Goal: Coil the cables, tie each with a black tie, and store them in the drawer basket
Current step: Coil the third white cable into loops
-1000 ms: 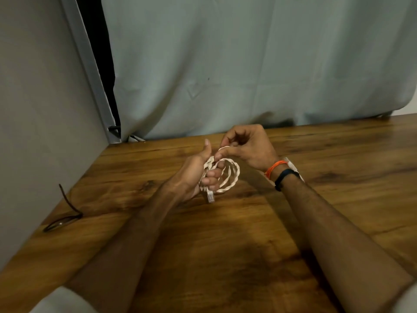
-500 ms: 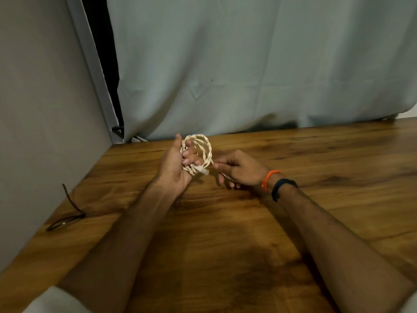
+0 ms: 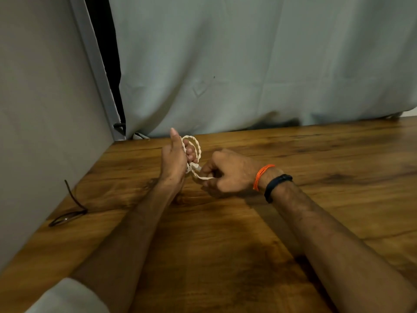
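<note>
Steadying the cream braided cable coil [image 3: 191, 152], the left hand [image 3: 174, 159] is closed around it; its loose end, at four o'clock, is pinched by the right hand [image 3: 228, 175] for wrapping.

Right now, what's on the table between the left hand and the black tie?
Head view: only bare wooden table between the left hand and the black tie.

Lower part of the white cable coil [image 3: 194, 147] hidden behind the left hand [image 3: 173, 159], palm side turned away. Cable end pinched inside the right hand [image 3: 228, 171], covered by curled fingers [image 3: 208, 170]; connector too small to make out. Both forearms cut off by the bottom edge, likewise the pale sleeve [image 3: 67, 297]. Table [image 3: 338, 154] cropped at right and bottom, far edge lost under the curtain [image 3: 248, 64]. Thin dark loop [image 3: 67, 216] by the wall too small to identify.
</note>
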